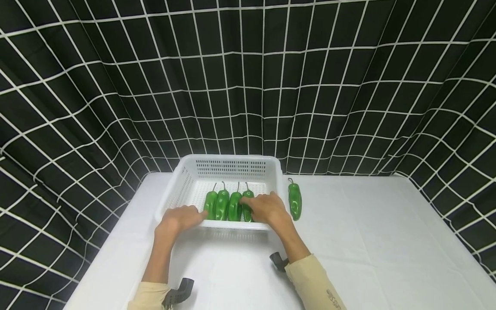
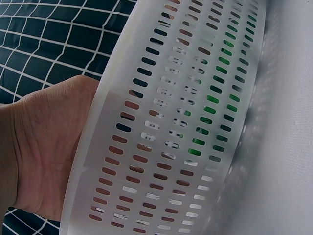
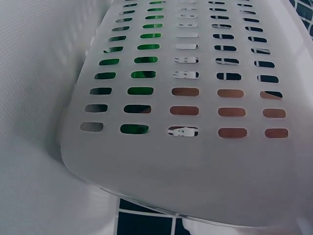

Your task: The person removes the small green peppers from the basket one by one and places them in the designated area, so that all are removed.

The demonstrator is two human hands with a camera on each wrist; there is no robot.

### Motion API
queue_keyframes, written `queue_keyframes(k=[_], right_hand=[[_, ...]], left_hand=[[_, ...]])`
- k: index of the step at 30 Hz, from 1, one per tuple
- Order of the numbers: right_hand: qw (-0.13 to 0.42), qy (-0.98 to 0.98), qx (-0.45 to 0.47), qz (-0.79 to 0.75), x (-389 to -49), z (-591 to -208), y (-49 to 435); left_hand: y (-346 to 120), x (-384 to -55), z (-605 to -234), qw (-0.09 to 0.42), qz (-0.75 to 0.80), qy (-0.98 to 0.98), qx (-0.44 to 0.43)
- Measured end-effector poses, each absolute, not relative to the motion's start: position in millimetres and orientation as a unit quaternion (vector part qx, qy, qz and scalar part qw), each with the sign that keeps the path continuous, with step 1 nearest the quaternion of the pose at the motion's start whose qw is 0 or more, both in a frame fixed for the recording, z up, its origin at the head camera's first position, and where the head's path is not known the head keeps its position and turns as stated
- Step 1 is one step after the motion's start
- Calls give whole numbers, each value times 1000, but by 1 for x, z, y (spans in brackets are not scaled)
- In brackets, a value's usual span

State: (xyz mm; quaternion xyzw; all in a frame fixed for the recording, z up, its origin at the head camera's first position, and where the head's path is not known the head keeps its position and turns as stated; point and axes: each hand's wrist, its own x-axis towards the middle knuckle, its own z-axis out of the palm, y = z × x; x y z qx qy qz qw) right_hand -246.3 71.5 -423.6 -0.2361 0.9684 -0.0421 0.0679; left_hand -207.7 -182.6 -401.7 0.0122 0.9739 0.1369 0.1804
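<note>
Several green chili peppers [image 1: 222,206] with thin curved stems lie side by side in a white slotted plastic basket [image 1: 231,158], their stems pointing away from me. My left hand [image 1: 183,216] reaches over the basket's front-left rim, its tip beside the leftmost pepper. In the left wrist view, the basket wall [image 2: 146,112] hides its fingers. My right hand [image 1: 267,207] comes over the front-right rim and touches the rightmost pepper [image 1: 248,212] in the row, a finger stretching across it. Whether it pinches that pepper is hidden. In the right wrist view, green and skin show through the slots.
Another green chili pepper [image 1: 295,201] lies outside the basket, just right of its wall. The basket stands at the back of a white-covered table [image 1: 372,232]. A black curtain with white grid lines [image 1: 252,86] hangs behind and at both sides.
</note>
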Motion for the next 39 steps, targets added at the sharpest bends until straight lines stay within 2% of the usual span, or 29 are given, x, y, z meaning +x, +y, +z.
queue_keyframes(k=[8,23,27,35,39], right_hand=[[71,972,-222,-38,-248,-424,70],[8,969,-225,-98,-248,-425,70],[-12,966,-219,-140,-248,-422,71],[-14,944,-198,-262,-249,-407,81],[-65,935,-183,-297,-249,-396,86]], left_hand=[[-183,-210,-402,182,138,973,9],[-183,-209,-403,183,139,973,9],[-183,-210,-403,184,137,973,10],[-182,-212,-402,183,134,974,11],[-183,-212,-402,183,136,974,15]])
